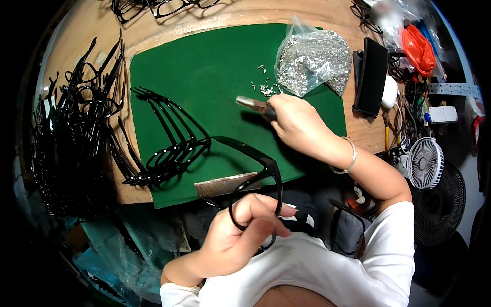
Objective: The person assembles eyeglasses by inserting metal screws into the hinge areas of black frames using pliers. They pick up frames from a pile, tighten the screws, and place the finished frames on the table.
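Observation:
My left hand (pixel 231 236) is closed around the rim of a black eyeglass frame (pixel 275 176), close in front of my body. One temple of that frame reaches up and left over the mat's front edge. In my right hand (pixel 300 123) is a pair of pliers (pixel 253 106), its metal jaws pointing left above the green mat (pixel 204 66). Small silver metal pieces (pixel 267 90) lie scattered just beyond the pliers. Behind them rests a clear plastic bag (pixel 313 61) full of similar pieces. Several black eyeglass frames (pixel 171 158) stand nested on the mat's left side.
A large heap of black frames (pixel 76 133) crowds the table's left side; more frames (pixel 169 6) lie at the far edge. A flat metal block (pixel 225 185) sits at the mat's front. To the right are a black case (pixel 371 77), a white fan (pixel 425 162) and cables.

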Demonstrator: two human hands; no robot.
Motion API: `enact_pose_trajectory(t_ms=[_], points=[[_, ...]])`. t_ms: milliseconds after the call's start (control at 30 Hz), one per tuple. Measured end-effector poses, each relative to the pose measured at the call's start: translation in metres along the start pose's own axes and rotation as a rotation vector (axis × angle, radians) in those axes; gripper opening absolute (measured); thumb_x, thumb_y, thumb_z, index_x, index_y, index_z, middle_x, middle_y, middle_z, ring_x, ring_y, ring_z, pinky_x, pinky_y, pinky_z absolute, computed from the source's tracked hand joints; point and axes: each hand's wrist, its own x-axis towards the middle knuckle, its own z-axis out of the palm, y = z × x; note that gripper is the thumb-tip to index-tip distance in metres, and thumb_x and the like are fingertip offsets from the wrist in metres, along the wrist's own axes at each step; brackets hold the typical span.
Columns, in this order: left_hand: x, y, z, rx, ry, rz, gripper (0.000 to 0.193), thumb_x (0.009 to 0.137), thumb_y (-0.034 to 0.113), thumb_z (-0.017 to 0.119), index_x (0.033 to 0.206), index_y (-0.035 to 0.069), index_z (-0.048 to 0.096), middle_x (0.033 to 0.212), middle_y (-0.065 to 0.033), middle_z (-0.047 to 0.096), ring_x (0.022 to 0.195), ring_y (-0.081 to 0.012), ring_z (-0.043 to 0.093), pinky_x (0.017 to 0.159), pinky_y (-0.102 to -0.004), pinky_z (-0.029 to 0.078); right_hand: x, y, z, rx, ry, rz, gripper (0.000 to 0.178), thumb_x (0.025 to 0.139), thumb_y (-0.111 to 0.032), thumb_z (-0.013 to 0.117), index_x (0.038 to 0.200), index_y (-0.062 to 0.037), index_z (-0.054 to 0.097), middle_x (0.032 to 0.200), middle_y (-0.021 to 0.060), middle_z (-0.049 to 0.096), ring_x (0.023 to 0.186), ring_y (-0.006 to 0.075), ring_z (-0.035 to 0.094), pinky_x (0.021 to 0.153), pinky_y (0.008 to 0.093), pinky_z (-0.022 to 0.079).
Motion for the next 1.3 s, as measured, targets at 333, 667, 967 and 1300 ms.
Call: enact_pose_trajectory(t_ms=[333, 667, 967, 1300], points=[[0.027, -0.023, 0.032, 0.293, 0.339, 0.194, 0.052, 0.081, -0.008, 0.05, 0.126, -0.003, 0.025, 0.106, -0.0183, 0.052, 0.083, -0.0166, 0.061, 0.072, -0.025, 0.05, -0.057, -0.058, -0.046, 1.136, 0.106, 0.189, 0.011, 0.086, -0.011, 0.053, 0.087, -0.002, 0.048, 0.07, -0.0027, 0.05, 0.063, 0.001, 0.048, 0.051, 0.0169, 0.039], [0.027, -0.018, 0.027, 0.201, 0.277, 0.086, 0.055, 0.079, -0.012, 0.048, 0.126, 0.003, 0.024, 0.111, -0.0198, 0.049, 0.08, -0.0171, 0.06, 0.072, -0.0267, 0.05, -0.05, -0.049, -0.04, 1.648, -0.201, 0.541, 0.022, 0.081, -0.018, 0.062, 0.09, -0.0068, 0.046, 0.078, -0.0008, 0.052, 0.064, 0.005, 0.052, 0.056, 0.017, 0.042], [0.01, 0.015, 0.012, -0.202, 0.099, -0.092, 0.053, 0.08, -0.01, 0.048, 0.127, 0.002, 0.026, 0.109, -0.0193, 0.051, 0.077, -0.0188, 0.061, 0.07, -0.028, 0.05, -0.059, -0.047, -0.07, 1.293, -0.358, 0.36, 0.023, 0.083, -0.024, 0.059, 0.089, -0.0035, 0.05, 0.077, -0.0012, 0.051, 0.072, 0.004, 0.046, 0.063, 0.0206, 0.039], [0.003, 0.002, -0.001, -0.199, 0.042, -0.13, 0.045, 0.082, -0.007, 0.048, 0.124, -0.001, 0.034, 0.106, -0.0165, 0.054, 0.075, -0.0162, 0.061, 0.07, -0.0259, 0.048, -0.063, -0.039, -0.093, 0.716, -0.835, 0.217, 0.04, 0.089, -0.033, 0.046, 0.099, 0.0055, 0.047, 0.065, 0.0094, 0.053, 0.058, 0.0169, 0.052, 0.054, 0.0314, 0.043]])
